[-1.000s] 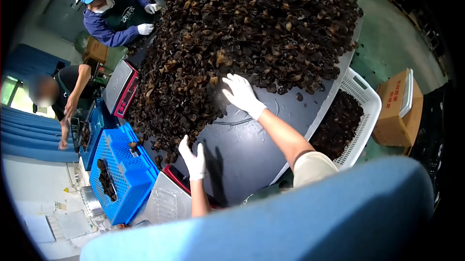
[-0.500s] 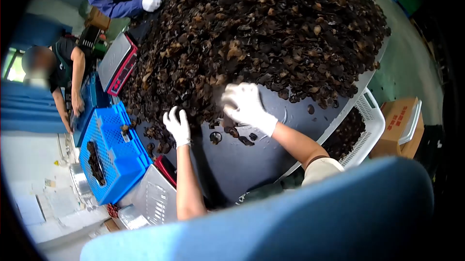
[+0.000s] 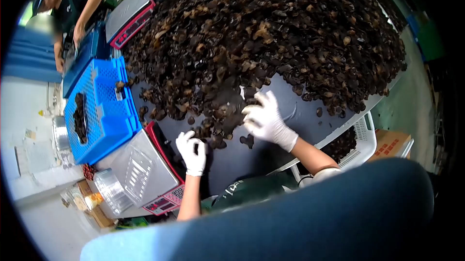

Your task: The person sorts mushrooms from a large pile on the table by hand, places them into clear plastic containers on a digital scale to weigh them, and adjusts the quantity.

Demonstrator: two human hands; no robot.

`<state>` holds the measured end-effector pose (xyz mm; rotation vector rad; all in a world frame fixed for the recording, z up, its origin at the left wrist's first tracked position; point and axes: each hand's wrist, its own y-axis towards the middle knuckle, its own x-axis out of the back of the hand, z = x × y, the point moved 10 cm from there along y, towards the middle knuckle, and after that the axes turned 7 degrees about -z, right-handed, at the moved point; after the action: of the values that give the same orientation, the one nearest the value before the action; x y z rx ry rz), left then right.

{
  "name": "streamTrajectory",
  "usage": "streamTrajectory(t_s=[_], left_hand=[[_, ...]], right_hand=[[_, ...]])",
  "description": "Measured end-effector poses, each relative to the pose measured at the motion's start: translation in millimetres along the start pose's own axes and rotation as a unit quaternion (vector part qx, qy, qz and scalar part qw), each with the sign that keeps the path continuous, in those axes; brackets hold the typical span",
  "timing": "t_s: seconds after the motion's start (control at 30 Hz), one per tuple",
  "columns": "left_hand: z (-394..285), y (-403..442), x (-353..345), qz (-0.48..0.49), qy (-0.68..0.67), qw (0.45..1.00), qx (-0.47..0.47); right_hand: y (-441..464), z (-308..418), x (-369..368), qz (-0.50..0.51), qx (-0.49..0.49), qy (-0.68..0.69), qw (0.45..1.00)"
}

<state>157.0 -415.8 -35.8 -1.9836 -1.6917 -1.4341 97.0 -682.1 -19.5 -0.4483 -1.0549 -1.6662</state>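
Note:
A large heap of dried black wood ear mushrooms [image 3: 290, 33] covers much of the dark tabletop [image 3: 232, 164]. My left hand [image 3: 192, 155], in a white glove, is above the near left edge of the heap. Its fingers are curled in, thumb and forefinger close together; what they hold, if anything, cannot be made out. My right hand [image 3: 269, 121], also gloved in white, is at the heap's front edge with fingers apart and slightly bent. Close to its fingertips lie loose mushroom pieces, and one small dark piece [image 3: 247, 141] sits below it.
At left stands a blue plastic basket [image 3: 104, 111] with mushrooms on its mesh. A near scale [image 3: 145, 164] and a far scale [image 3: 128, 16] flank it. Right, below the table edge, is a white basket [image 3: 365, 137] beside a cardboard box [image 3: 390, 145]. A co-worker [image 3: 80, 7] stands at upper left.
The view has shifted, showing more of the near scale. My left hand has gone from fingers spread to curled. My right hand has moved toward the heap's front edge, away from where it reached in.

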Motion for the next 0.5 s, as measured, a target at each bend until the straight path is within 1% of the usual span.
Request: streamTrajectory(t_s=[0.03,0.07,0.1,0.17,0.2,0.23,0.27,0.3,0.37,0.4,0.43,0.5], left_hand=[[10,-1,9,-0.034,0.007,0.999,0.035],[16,-2,14,-0.055,0.046,0.996,0.049],[17,-1,12,-0.052,0.109,0.990,0.076],[3,4,-12,0.007,0.138,0.990,0.026],[-12,0,-25,0.052,0.126,0.991,-0.012],[-27,-5,-38,0.097,0.113,0.988,-0.051],[-32,-17,-46,0.110,0.046,0.991,-0.068],[-38,-24,-45,0.116,0.012,0.991,-0.060],[-48,-34,-30,0.157,0.041,0.985,-0.059],[-48,-40,-20,0.172,0.046,0.983,-0.051],[-51,-42,-7,0.161,0.047,0.984,-0.051],[-43,-41,18,0.115,0.063,0.991,0.007]], right_hand=[[1,-19,7,-0.034,-0.044,-0.035,0.998],[0,-33,10,-0.071,-0.074,-0.074,0.992],[4,-36,12,-0.061,-0.115,-0.087,0.988],[5,-24,-5,-0.037,-0.107,-0.094,0.989],[3,-7,-18,0.005,-0.082,-0.060,0.995],[-2,20,-28,0.037,-0.019,-0.062,0.997],[-12,38,-36,0.070,0.009,-0.038,0.997],[-25,53,-44,0.101,0.037,-0.014,0.994],[-54,77,-53,0.181,0.108,0.027,0.977],[-60,87,-42,0.189,0.108,0.039,0.975],[-70,91,-36,0.183,0.122,0.036,0.975],[-75,81,-20,0.134,0.113,0.051,0.983]])
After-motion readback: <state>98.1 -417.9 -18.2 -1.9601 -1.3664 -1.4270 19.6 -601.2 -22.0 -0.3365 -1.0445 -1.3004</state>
